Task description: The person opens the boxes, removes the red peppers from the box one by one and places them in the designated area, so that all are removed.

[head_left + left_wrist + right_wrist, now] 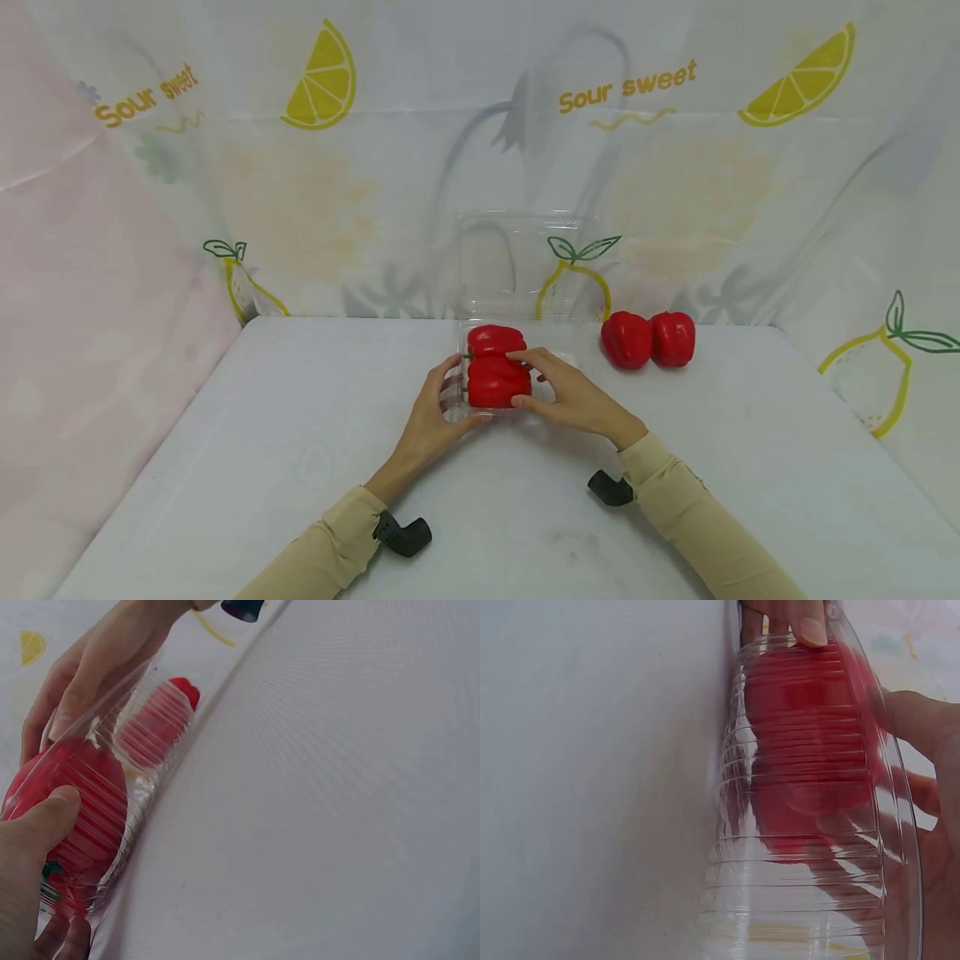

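Soft, even light fills the head view, with faint shadows beside the sleeves (pixel 701 517). Both wrist views are dimmer and greyer; white glare streaks the clear box (pixel 791 874) in the right, moiré ripples across the tabletop (pixel 330 772) in the left.

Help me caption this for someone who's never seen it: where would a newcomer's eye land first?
Probably on the two red peppers mid-frame in the head view, lying in an open clear container between the left hand and right hand. Next come two more red peppers toward the table's far edge, right of the container, then yellow lemon slices printed high on the backdrop.
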A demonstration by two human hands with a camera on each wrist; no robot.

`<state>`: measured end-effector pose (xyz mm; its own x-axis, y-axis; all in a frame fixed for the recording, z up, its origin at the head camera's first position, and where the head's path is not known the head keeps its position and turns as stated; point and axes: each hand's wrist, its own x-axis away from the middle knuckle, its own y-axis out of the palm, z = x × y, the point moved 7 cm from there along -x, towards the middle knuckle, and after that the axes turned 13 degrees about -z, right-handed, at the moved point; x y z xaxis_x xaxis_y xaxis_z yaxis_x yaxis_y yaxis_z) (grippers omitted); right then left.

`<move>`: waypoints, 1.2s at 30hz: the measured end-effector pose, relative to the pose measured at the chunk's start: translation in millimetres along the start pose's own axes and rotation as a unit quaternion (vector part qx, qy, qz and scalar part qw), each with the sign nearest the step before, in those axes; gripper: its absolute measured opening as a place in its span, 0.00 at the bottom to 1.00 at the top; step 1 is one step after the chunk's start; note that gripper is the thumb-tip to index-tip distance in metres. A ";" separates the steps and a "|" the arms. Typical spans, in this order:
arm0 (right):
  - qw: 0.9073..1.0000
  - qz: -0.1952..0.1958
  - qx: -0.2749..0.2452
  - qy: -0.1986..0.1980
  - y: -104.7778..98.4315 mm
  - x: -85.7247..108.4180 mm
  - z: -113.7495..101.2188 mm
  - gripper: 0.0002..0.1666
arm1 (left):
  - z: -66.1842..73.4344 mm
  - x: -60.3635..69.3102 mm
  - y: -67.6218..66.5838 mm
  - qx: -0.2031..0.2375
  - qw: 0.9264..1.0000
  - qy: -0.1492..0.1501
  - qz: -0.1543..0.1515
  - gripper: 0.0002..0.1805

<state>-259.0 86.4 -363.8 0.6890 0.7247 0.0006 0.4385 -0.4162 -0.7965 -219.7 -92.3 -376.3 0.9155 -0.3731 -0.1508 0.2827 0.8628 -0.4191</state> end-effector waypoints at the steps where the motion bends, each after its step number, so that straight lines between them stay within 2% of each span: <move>1: 1.000 0.001 0.000 0.001 0.0 -0.2 0.1 0.36 | 0.0 -0.2 0.2 -0.001 1.000 0.000 0.000 0.47; 7: 1.000 0.002 0.006 0.004 0.4 -1.0 0.2 0.35 | -5.4 -2.5 1.3 -0.001 1.000 -0.003 0.000 0.48; 14: 1.000 -0.003 -0.002 -0.005 1.0 -1.5 -2.0 0.34 | -38.6 -11.3 4.4 -0.002 1.000 -0.004 0.008 0.51; 19: 1.000 0.004 0.008 -0.014 0.9 -1.5 -2.2 0.33 | -43.5 -12.0 3.9 -0.009 1.000 0.003 0.012 0.51; 26: 0.999 0.008 0.008 -0.030 0.9 -1.4 -4.0 0.33 | -42.0 -11.7 3.8 -0.001 1.000 -0.008 0.010 0.50; 28: 0.999 0.009 0.009 -0.032 1.0 -1.3 -4.3 0.33 | -36.6 -10.5 3.7 0.002 1.000 -0.014 0.008 0.50; 33: 0.999 0.018 0.016 -0.039 0.5 -1.0 -5.1 0.32 | -12.2 -3.8 1.6 0.005 1.000 -0.018 0.000 0.49; 36: 0.998 0.027 0.020 -0.047 -0.7 -0.4 -6.0 0.32 | -8.5 -2.7 1.2 0.004 1.000 -0.018 0.000 0.48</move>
<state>-256.1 83.1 -359.6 0.6523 0.7515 -0.0984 0.3779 -0.4351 -0.8173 -224.3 -93.2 -384.0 0.9255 -0.3599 -0.1178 0.2845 0.8662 -0.4109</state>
